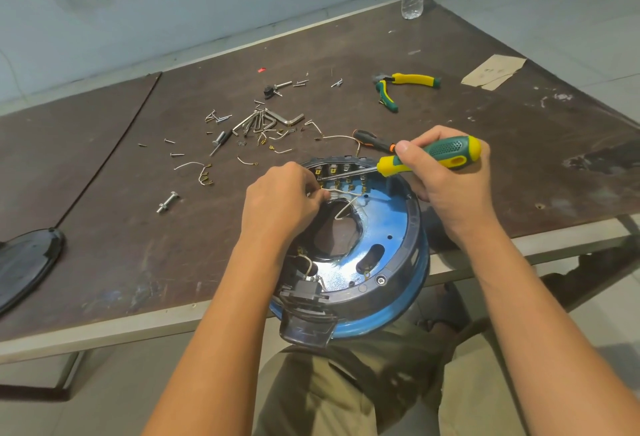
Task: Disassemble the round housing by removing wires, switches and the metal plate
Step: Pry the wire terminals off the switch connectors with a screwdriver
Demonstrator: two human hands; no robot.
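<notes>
The round housing (414, 255) rests on the near edge of our desk (138, 228), overhanging our lap. Our left hand (280, 200) pinches a white wire (346, 207) below the far terminals (346, 171). Our right hand (446, 176) grips the screwdriver (433, 155), whose shaft runs right to left, with its tip just beside the pinching fingers (317, 193).

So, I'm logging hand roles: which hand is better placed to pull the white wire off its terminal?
Probably left: the left hand pinches the white wire in the round housing, while the right hand grips the screwdriver, its tip at the terminal row.
</notes>
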